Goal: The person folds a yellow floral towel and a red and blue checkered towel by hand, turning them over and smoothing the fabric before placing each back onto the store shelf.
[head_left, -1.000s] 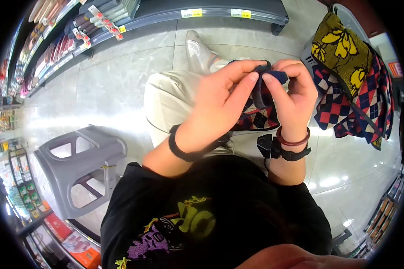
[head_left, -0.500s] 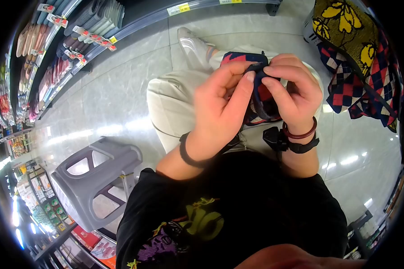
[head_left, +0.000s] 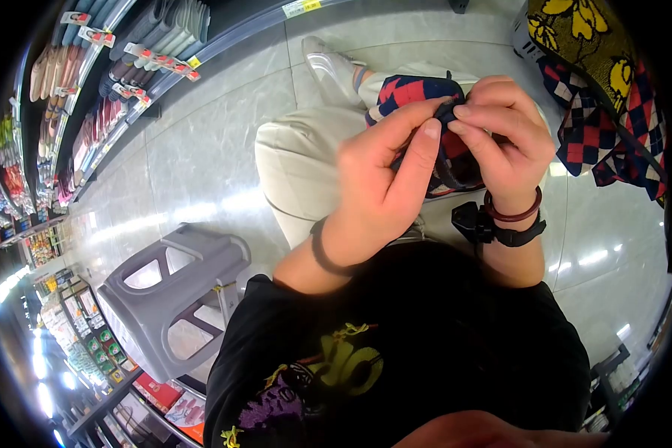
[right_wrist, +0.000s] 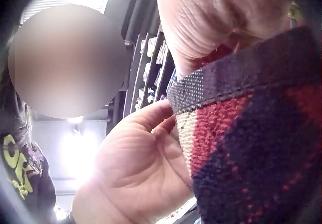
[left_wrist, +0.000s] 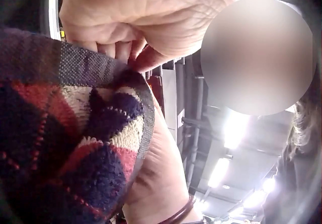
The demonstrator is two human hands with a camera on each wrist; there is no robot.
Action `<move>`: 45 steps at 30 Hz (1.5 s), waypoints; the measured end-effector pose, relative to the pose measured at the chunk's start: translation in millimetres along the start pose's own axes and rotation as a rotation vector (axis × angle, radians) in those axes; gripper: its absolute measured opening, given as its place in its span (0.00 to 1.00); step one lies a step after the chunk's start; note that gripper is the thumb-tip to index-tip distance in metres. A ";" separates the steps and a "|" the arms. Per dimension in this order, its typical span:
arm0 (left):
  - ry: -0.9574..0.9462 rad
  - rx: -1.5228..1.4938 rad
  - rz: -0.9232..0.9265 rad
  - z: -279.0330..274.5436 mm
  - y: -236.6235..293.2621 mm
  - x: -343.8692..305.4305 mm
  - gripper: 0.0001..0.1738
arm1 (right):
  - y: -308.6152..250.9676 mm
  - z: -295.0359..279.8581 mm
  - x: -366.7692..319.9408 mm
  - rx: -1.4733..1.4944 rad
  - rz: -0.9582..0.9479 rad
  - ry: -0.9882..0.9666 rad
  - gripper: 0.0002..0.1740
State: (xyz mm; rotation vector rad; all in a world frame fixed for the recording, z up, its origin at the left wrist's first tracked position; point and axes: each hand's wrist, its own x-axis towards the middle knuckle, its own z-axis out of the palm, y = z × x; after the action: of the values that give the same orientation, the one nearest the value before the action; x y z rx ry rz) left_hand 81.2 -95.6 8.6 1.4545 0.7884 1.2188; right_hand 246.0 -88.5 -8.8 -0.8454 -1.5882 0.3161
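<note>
Both hands come together over the lap on a thick cloth [head_left: 414, 89] in a red, navy and cream diamond pattern. Its dark bound edge shows up close in the left wrist view. My left hand [head_left: 388, 168] pinches this edge between thumb and fingers. Facing it, my right hand [head_left: 511, 142] pinches the edge just beside, the two sets of fingertips almost meeting. In the right wrist view, the cloth [right_wrist: 236, 153] hangs below the edge with a looped, towel-like surface. The rest of the cloth lies over the lap, partly hidden by the hands.
A grey plastic stool [head_left: 164, 276] lies on its side on the tiled floor at the left. Shelves [head_left: 231, 41] of folded goods run along the upper left. At the upper right, more patterned cloths [head_left: 612, 127], one olive with yellow flowers, drape over a grey basket [head_left: 526, 45].
Both hands keep pinching the dark edge, their fingertips now closer together. More of the diamond pattern shows beyond the left fingers than a second ago. The head view has shifted slightly.
</note>
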 end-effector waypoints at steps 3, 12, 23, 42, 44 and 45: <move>0.005 0.049 -0.025 -1.3 3.2 -1.6 0.13 | -2.3 -0.4 1.0 -0.002 -0.022 -0.008 0.10; 0.038 0.128 0.162 7.1 -14.0 -1.9 0.15 | -0.6 1.3 -6.6 0.093 0.117 0.074 0.14; 0.103 0.335 0.284 5.3 -4.9 3.6 0.14 | -15.7 -20.1 24.5 -0.220 -0.041 -0.204 0.14; 0.014 0.353 0.163 -23.7 3.8 13.4 0.09 | -57.6 -24.9 68.0 -0.256 -0.123 0.125 0.12; -0.002 0.342 0.106 -26.6 3.0 11.5 0.08 | -59.8 -28.8 68.9 -0.346 -0.065 0.229 0.10; -0.001 0.345 0.079 -27.8 2.2 10.3 0.08 | -60.2 -30.5 71.8 -0.322 -0.064 0.266 0.10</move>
State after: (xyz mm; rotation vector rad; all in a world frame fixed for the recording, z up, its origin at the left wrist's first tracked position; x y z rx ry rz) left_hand 57.2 -78.5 12.2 1.7783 0.9844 1.1805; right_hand 255.5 -90.0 89.3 -1.0336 -1.4304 -0.1001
